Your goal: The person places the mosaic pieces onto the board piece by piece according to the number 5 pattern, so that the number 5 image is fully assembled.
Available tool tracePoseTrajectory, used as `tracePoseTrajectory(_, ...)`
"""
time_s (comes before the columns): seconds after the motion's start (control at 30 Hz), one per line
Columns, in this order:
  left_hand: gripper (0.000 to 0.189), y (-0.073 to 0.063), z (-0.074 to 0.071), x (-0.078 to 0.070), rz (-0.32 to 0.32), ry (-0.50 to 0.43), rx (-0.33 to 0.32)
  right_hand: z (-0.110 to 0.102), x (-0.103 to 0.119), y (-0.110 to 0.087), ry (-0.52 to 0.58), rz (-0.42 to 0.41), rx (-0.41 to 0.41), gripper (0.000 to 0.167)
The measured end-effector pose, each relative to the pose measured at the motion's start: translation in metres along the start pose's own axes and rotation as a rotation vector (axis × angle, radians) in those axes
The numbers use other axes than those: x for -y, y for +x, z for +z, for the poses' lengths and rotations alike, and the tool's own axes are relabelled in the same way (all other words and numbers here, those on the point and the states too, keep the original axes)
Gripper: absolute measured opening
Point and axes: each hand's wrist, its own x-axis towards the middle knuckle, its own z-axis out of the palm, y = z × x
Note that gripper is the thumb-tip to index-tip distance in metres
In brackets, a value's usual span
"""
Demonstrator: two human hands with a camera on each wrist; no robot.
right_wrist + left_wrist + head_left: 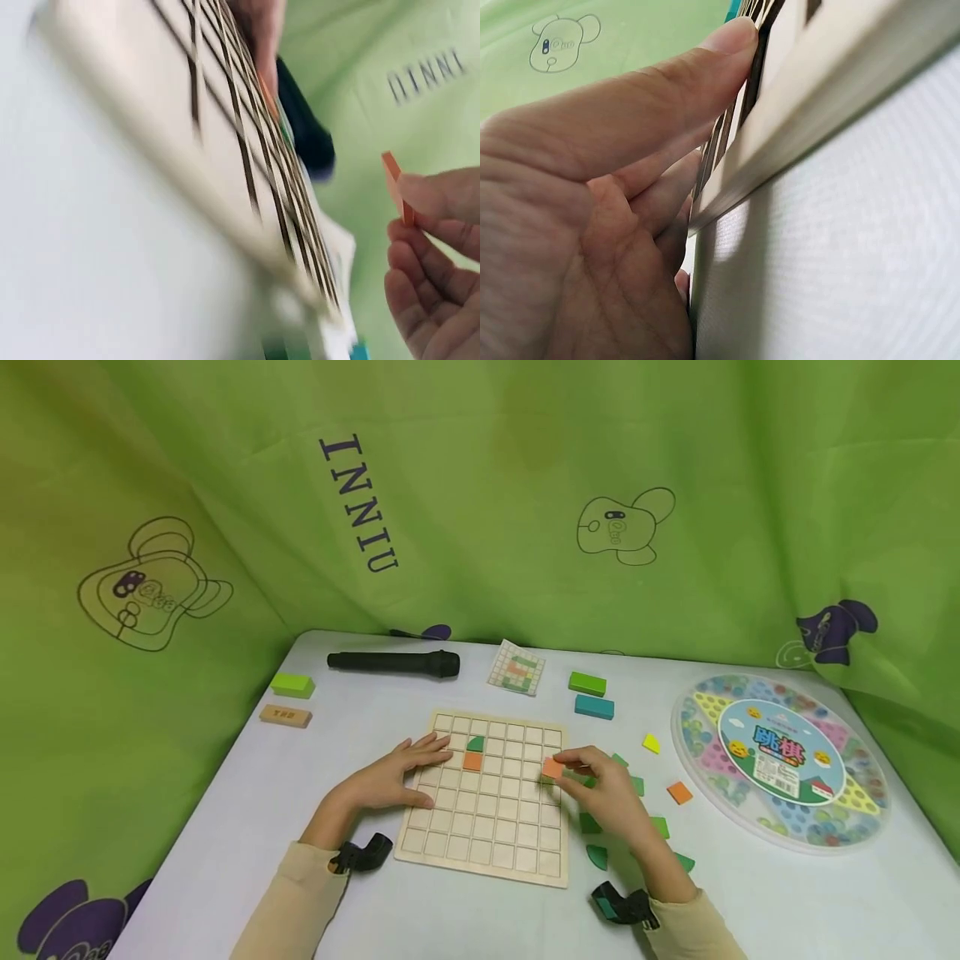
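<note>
Orange square (pixel 552 767) held over the right side of the board (pixel 491 827)

The orange square is pinched between the thumb and fingers of the right hand (pixel 609 793) and is raised clear of the board. The left hand (pixel 386 779) is rested on the board's left edge, its fingers spread, with nothing gripped. On the board, a green quarter-round (pixel 476 744) is set just beyond a second orange square (pixel 472 762), each in its own cell. Green pieces (pixel 597 857) are scattered around the right hand; a yellow piece (pixel 651 743) and a third orange square (pixel 679 792) are placed farther right, near a round game box (pixel 780 768). Behind the board, a patterned card (pixel 517 668) is laid between a black microphone (pixel 390 663) and a green block (pixel 587 683) and teal block (pixel 594 707).
</note>
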Motion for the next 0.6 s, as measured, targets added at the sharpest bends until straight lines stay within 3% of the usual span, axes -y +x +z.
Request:
tracePoseTrajectory(0.37, 0.075, -0.001, -0.001, -0.001, -0.003, 0.007, 0.006, 0.065, 0.037, 0.021, 0.109, 0.063, 0.078, 0.024)
tracePoseTrajectory(0.6, 0.075, -0.002, 0.001, 0.000, -0.051, 0.025, -0.001, 0.087, 0.041, 0.028, 0.041, 0.038, 0.104, 0.024)
